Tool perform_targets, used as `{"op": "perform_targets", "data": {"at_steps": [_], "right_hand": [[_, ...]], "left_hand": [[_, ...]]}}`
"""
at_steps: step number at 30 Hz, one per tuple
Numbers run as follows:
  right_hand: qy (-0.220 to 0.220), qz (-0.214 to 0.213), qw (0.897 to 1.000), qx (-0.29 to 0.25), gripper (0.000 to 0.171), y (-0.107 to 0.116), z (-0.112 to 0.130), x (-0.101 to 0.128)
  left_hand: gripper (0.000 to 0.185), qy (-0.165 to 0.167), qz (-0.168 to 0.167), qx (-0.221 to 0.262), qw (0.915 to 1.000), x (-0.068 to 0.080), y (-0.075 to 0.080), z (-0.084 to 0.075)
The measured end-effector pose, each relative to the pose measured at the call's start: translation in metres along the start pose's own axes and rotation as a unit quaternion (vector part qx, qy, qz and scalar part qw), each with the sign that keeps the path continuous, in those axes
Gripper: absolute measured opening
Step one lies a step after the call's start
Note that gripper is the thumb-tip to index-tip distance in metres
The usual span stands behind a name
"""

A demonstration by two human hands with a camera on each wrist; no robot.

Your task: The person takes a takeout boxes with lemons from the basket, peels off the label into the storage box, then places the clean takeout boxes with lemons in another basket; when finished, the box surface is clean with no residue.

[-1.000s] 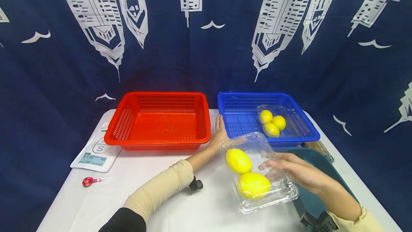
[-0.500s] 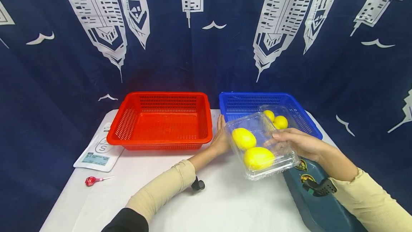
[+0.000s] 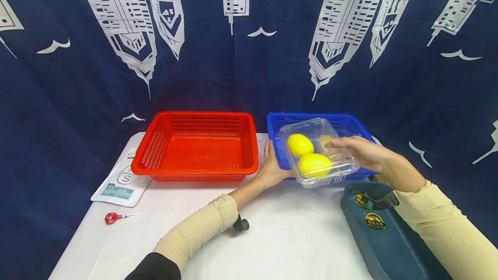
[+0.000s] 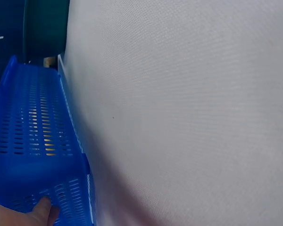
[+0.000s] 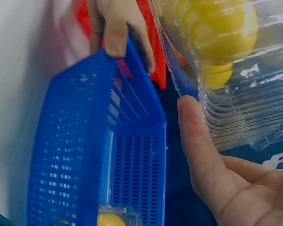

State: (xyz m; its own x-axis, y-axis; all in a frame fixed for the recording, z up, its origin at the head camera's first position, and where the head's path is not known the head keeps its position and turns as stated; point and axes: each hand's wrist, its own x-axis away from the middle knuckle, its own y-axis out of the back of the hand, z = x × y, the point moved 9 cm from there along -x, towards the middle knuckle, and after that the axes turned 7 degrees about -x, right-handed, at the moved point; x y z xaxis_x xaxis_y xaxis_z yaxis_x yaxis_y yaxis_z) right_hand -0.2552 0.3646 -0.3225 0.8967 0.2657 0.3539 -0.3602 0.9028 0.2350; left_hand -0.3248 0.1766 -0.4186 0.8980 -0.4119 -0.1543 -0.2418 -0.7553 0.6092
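Note:
My right hand (image 3: pixel 367 152) grips a clear plastic box (image 3: pixel 342 165) by its right side, thumb uppermost, above the blue basket (image 3: pixel 355 122). Inside the box are two lemons (image 3: pixel 315 165). From the right wrist, the thumb (image 5: pixel 198 146) lies against the ridged plastic; the other fingers are partly hidden. My left hand (image 3: pixel 270 170) rests on the basket's front left corner, its fingers straight along the left wall and its thumb at the front. In the left wrist view, part of that hand (image 4: pixel 35 214) touches the blue wall. Another box of lemons (image 5: pixel 111 219) sits in the basket, mostly hidden.
A red basket (image 3: pixel 194 174) stands left of the blue one. A white pouch (image 3: pixel 118 189) and a red lollipop (image 3: pixel 111 217) lie at the table's left. The dark teal tray (image 3: pixel 365 245) is under my right forearm at the front right.
My right hand has carried the box of lemons up and away from me, from above the table to over the blue basket. The left hand stays at the basket's corner.

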Motion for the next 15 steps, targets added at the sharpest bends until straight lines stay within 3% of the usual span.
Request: {"op": "perform_targets", "data": {"at_steps": [9,15], "right_hand": [[-0.006,0.016,0.999,-0.048,0.071,0.016,0.013,-0.021],[-0.012,0.024,0.999,-0.045,0.074,0.021,0.014,-0.04]], "left_hand": [[0.132,0.023,0.003,0.022,0.9995,0.002,-0.003,0.003],[0.132,0.029,-0.001,0.018,0.9994,0.003,-0.002,0.005]]}}
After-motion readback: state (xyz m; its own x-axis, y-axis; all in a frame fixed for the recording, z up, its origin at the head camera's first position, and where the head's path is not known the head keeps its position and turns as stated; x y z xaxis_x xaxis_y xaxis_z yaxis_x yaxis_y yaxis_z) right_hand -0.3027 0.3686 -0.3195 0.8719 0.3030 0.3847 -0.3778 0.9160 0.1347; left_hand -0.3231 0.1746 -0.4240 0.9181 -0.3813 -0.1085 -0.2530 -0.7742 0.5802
